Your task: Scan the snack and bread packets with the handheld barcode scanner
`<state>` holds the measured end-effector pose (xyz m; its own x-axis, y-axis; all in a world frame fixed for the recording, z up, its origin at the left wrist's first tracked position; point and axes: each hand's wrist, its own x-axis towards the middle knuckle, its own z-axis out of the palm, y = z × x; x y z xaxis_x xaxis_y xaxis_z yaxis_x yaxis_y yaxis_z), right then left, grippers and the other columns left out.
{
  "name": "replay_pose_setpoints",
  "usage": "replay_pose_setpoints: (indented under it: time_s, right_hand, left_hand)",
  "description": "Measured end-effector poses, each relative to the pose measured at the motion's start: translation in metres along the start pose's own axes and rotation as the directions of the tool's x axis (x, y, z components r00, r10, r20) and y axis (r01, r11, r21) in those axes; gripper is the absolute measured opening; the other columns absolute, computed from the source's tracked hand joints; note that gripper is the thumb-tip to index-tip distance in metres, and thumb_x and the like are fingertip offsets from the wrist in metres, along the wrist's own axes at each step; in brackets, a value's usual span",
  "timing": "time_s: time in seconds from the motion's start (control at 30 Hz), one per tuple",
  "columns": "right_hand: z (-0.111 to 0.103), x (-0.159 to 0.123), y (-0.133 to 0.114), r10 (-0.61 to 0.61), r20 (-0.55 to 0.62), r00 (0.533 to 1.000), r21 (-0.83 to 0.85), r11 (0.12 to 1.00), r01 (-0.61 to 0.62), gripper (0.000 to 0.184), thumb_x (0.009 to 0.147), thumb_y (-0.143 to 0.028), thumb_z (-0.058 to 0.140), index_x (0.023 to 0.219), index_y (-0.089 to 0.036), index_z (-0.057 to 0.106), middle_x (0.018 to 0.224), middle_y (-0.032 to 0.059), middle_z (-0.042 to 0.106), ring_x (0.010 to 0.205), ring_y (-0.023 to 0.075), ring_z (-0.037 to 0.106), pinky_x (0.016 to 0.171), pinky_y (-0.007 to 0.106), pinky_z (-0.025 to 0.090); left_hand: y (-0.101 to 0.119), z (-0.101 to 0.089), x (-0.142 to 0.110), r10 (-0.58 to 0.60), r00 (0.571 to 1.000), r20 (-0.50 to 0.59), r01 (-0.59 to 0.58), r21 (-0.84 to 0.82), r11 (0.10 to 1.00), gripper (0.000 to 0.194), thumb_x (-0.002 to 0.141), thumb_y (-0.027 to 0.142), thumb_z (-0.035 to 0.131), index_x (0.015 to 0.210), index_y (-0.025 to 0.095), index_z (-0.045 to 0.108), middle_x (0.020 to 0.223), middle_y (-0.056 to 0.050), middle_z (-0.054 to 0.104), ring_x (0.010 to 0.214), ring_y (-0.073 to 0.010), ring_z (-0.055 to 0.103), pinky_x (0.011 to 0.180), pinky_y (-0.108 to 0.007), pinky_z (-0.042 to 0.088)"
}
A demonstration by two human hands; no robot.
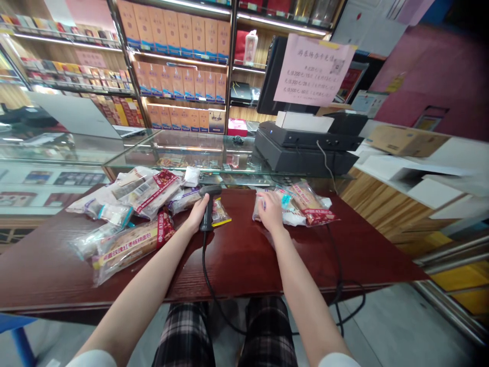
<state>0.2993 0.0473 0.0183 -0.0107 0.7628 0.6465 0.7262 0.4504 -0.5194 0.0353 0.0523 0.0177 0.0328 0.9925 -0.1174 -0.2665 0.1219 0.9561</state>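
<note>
My left hand [198,213] is wrapped round a black barcode scanner [207,216], whose cable runs down over the table's front edge. Just beside the scanner lies a small yellow-edged packet [221,213]. Bagged bread loaves, among them a long one with a red label [133,247], are heaped left of that hand. My right hand [269,208] is closed over a clear-wrapped bread packet [259,209], its fingers partly hidden. Against it on the right lie more packets, including a bread bag with a red end [311,204].
The dark red table [233,260] adjoins a glass display counter [168,145]. A black cash drawer [294,153] and a monitor with a pink notice [311,71] stand at the back right. A black cable [338,270] hangs over the table's right front.
</note>
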Motion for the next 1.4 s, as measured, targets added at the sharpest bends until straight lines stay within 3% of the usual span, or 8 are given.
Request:
replay_pose_setpoints:
  time_s: [0.17, 0.43, 0.6, 0.73, 0.9, 1.03, 1.2, 1.4]
  right_hand:
    - [0.02, -0.007, -0.014, -0.11, 0.201, 0.973, 0.07, 0.993, 0.097, 0.022, 0.088, -0.023, 0.053, 0.101, -0.028, 0.07, 0.092, 0.0036, 0.071, 0.097, 0.0246, 0.061, 0.119, 0.056, 0.015]
    - [0.033, -0.015, -0.03, -0.244, 0.462, 0.852, 0.098, 0.969, 0.225, 0.029, 0.09, -0.036, 0.06, 0.118, -0.033, 0.07, 0.11, 0.0038, 0.069, 0.111, 0.0232, 0.06, 0.121, 0.057, 0.009]
    - [0.036, -0.014, -0.022, -0.13, 0.404, 0.905, -0.019, 0.988, 0.15, 0.023, 0.088, -0.042, 0.063, 0.096, -0.022, 0.074, 0.123, 0.011, 0.064, 0.122, 0.0274, 0.057, 0.12, 0.057, 0.016]
    - [0.037, -0.016, -0.022, -0.065, 0.39, 0.918, -0.11, 0.987, 0.117, 0.056, 0.08, -0.055, 0.069, 0.119, -0.015, 0.064, 0.135, 0.0198, 0.057, 0.132, 0.033, 0.051, 0.12, 0.056, 0.019]
    - [0.044, -0.019, -0.026, -0.009, 0.463, 0.886, -0.207, 0.971, 0.118, 0.094, 0.074, -0.057, 0.073, 0.144, -0.005, 0.039, 0.128, 0.0233, 0.062, 0.123, 0.0351, 0.057, 0.12, 0.056, 0.02]
    - [0.042, -0.016, -0.021, 0.011, 0.362, 0.932, -0.254, 0.963, 0.087, 0.088, 0.074, -0.04, 0.072, 0.146, -0.005, 0.034, 0.128, 0.023, 0.06, 0.119, 0.0371, 0.057, 0.108, 0.053, 0.038]
    - [0.034, -0.01, -0.013, -0.035, 0.164, 0.986, -0.217, 0.974, 0.071, 0.068, 0.075, -0.019, 0.063, 0.139, -0.008, 0.041, 0.128, 0.0213, 0.056, 0.12, 0.0354, 0.053, 0.104, 0.049, 0.044]
    - [0.031, -0.007, -0.007, 0.0, -0.025, 1.0, -0.086, 0.996, -0.002, 0.07, 0.078, -0.019, 0.059, 0.142, -0.013, 0.032, 0.133, 0.02, 0.049, 0.127, 0.0311, 0.05, 0.106, 0.047, 0.044]
  left_hand:
    - [0.007, -0.004, -0.002, 0.024, 0.998, -0.058, -0.026, -0.044, 0.999, 0.055, 0.082, 0.067, 0.06, 0.085, 0.013, 0.064, 0.056, -0.001, 0.059, 0.039, -0.0107, 0.052, 0.039, -0.022, 0.043]
    - [0.009, -0.006, 0.002, -0.082, 0.991, -0.11, 0.062, -0.173, 0.983, 0.043, 0.088, 0.053, 0.062, 0.084, 0.01, 0.061, 0.071, -0.005, 0.067, 0.056, -0.0115, 0.066, 0.06, -0.021, 0.056]
    - [0.007, 0.002, -0.001, -0.069, 0.996, -0.05, 0.057, -0.223, 0.973, 0.042, 0.09, 0.053, 0.059, 0.089, 0.011, 0.062, 0.075, -0.005, 0.069, 0.061, -0.0144, 0.069, 0.066, -0.026, 0.059]
    - [0.008, 0.001, -0.001, -0.009, 0.997, -0.073, -0.003, -0.168, 0.986, 0.041, 0.091, 0.051, 0.059, 0.088, 0.011, 0.064, 0.073, -0.005, 0.068, 0.057, -0.0124, 0.067, 0.061, -0.023, 0.056]
    - [0.006, 0.0, 0.0, 0.035, 0.995, -0.093, -0.045, -0.107, 0.993, 0.045, 0.084, 0.057, 0.064, 0.084, 0.011, 0.064, 0.073, -0.005, 0.068, 0.054, -0.0121, 0.064, 0.06, -0.024, 0.055]
    - [0.004, -0.001, 0.0, 0.091, 0.993, -0.075, -0.097, -0.082, 0.992, 0.051, 0.079, 0.062, 0.066, 0.085, 0.011, 0.065, 0.074, -0.005, 0.068, 0.053, -0.0122, 0.063, 0.059, -0.025, 0.055]
    - [0.007, 0.0, -0.003, 0.137, 0.99, -0.018, -0.138, -0.085, 0.987, 0.057, 0.075, 0.067, 0.068, 0.089, 0.011, 0.065, 0.076, -0.004, 0.068, 0.052, -0.0097, 0.06, 0.06, -0.024, 0.054]
    - [0.008, 0.001, -0.013, 0.046, 0.968, 0.248, -0.015, -0.123, 0.992, 0.056, 0.084, 0.066, 0.058, 0.096, 0.012, 0.066, 0.078, -0.006, 0.068, 0.055, -0.0114, 0.06, 0.064, -0.028, 0.055]
